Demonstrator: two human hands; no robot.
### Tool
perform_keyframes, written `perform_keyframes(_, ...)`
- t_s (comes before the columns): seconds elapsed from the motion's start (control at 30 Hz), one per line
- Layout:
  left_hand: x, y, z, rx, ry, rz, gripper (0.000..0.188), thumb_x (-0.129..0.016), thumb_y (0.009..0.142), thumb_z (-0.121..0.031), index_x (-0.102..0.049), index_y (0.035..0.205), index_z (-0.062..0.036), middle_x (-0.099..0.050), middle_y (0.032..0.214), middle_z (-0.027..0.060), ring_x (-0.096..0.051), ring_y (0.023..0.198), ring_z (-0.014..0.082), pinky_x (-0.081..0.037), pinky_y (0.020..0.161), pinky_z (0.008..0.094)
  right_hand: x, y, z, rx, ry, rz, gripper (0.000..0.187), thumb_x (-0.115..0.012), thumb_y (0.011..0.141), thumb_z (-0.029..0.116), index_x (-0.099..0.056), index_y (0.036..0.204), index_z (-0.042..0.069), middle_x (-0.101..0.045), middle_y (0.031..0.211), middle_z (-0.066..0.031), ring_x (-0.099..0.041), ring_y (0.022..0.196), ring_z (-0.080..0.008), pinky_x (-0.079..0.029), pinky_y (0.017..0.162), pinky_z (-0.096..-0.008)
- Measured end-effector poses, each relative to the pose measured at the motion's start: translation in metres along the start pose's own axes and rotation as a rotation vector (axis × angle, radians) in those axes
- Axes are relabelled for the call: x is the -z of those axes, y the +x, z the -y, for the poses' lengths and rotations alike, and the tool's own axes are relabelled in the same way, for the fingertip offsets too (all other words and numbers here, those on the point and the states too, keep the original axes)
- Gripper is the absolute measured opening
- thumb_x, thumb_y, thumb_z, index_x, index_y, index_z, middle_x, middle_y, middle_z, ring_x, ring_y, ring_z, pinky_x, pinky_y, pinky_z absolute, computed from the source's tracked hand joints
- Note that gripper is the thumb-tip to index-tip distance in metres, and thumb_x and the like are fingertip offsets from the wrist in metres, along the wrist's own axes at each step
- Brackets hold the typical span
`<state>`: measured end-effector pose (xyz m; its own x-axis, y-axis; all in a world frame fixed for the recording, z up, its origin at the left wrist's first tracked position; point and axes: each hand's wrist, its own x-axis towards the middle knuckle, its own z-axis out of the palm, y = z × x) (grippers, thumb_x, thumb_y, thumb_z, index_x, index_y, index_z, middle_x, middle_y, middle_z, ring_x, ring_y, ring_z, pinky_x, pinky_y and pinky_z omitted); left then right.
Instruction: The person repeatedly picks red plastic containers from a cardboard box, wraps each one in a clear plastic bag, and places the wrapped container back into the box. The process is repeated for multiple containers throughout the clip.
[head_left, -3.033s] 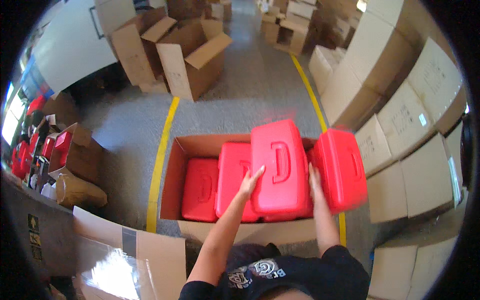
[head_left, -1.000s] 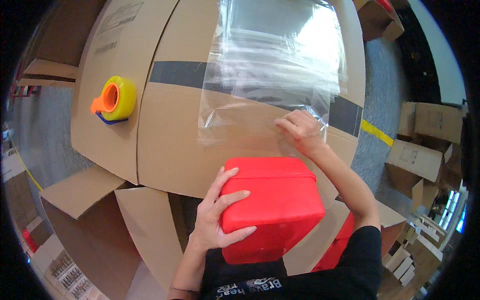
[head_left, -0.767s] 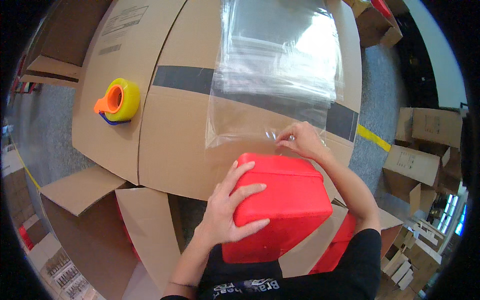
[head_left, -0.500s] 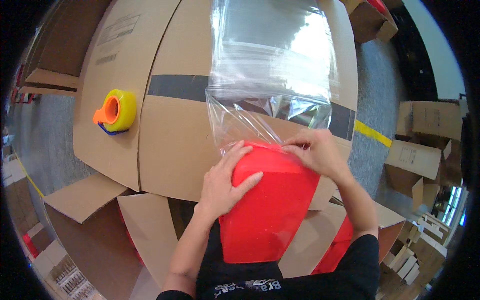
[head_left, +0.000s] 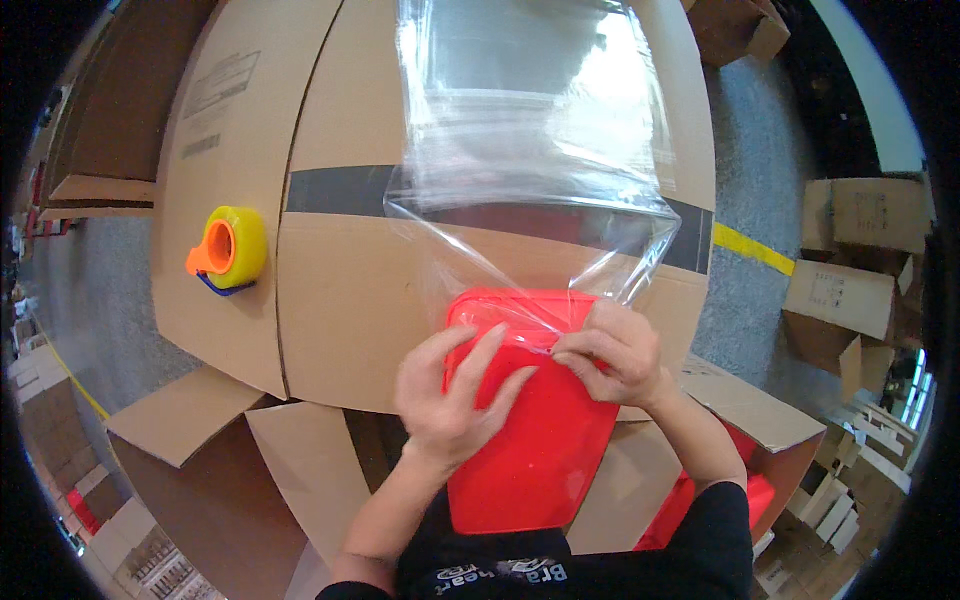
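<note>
A red plastic piece, tray-like with a rounded far end (head_left: 530, 440), stands tilted against my body at the near edge of the cardboard. Its far end is inside the mouth of a clear plastic bag (head_left: 440, 250). My right hand (head_left: 622, 355) pinches the near edge of the bag over the red piece. Over the piece's left side, my left hand (head_left: 450, 395) is open, fingers spread, the fingertips at the film and the red surface. Beyond lies a stack of clear plastic bags (head_left: 520, 130).
A yellow tape roll with an orange holder (head_left: 232, 248) rests on the left of the cardboard surface (head_left: 340, 330). Open cartons (head_left: 200, 480) stand at near left and near right, the right one with red pieces (head_left: 672, 510) inside. More cartons (head_left: 850, 295) sit on the floor at right.
The bag's mouth has been drawn nearer over the red piece's far end. My right hand has come toward me with the bag edge; my left fingers have spread and lifted somewhat.
</note>
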<state>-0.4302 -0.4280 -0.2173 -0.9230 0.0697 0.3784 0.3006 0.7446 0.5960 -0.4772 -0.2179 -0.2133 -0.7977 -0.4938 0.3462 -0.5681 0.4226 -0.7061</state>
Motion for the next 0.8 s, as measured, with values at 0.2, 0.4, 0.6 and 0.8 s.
perform_keyframes(0.2, -0.009, 0.016, 0.012, -0.054, 0.057, -0.056, 0.020, -0.078, 0.071, -0.014, -0.069, 0.089, -0.0123, -0.062, 0.083, 0.0004, -0.061, 0.077, 0.0188, -0.046, 0.067, 0.0344, 0.000, -0.003, -0.001, 0.199, -0.143, 0.034, 0.033, -0.075, 0.058, 0.006, -0.068, 0.090, 0.007, -0.054, 0.071, -0.0045, -0.054, 0.061, -0.0201, -0.042, 0.054, -0.0329)
perform_keyframes(0.4, 0.020, -0.008, 0.013, -0.263, 0.134, -0.015, 0.017, -0.080, 0.064, -0.008, -0.069, 0.076, -0.0116, -0.058, 0.069, -0.0022, -0.058, 0.065, 0.0137, -0.038, 0.065, 0.0273, -0.001, -0.024, 0.000, 0.090, -0.482, -0.220, 0.038, -0.072, 0.058, -0.002, -0.069, 0.095, 0.006, -0.059, 0.081, -0.0047, -0.057, 0.068, -0.0187, -0.045, 0.058, -0.0313)
perform_keyframes(0.6, -0.015, -0.002, 0.007, -0.162, -0.060, 0.148, 0.022, -0.075, 0.066, -0.011, -0.069, 0.087, -0.0133, -0.063, 0.091, 0.0016, -0.059, 0.088, 0.0200, -0.046, 0.073, 0.0325, -0.007, -0.061, 0.003, -0.433, -0.759, -0.751, 0.033, -0.078, 0.064, -0.006, -0.069, 0.094, 0.005, -0.061, 0.081, -0.0066, -0.059, 0.069, -0.0192, -0.048, 0.057, -0.0276)
perform_keyframes(0.8, -0.026, 0.002, 0.003, -0.215, -0.088, 0.197, 0.019, -0.069, 0.069, -0.009, -0.068, 0.088, -0.0132, -0.062, 0.093, 0.0015, -0.057, 0.091, 0.0225, -0.047, 0.074, 0.0341, -0.002, -0.105, 0.000, -0.471, -0.824, -0.741, 0.030, -0.082, 0.066, -0.001, -0.068, 0.092, 0.006, -0.065, 0.081, -0.0084, -0.063, 0.069, -0.0188, -0.052, 0.056, -0.0290)
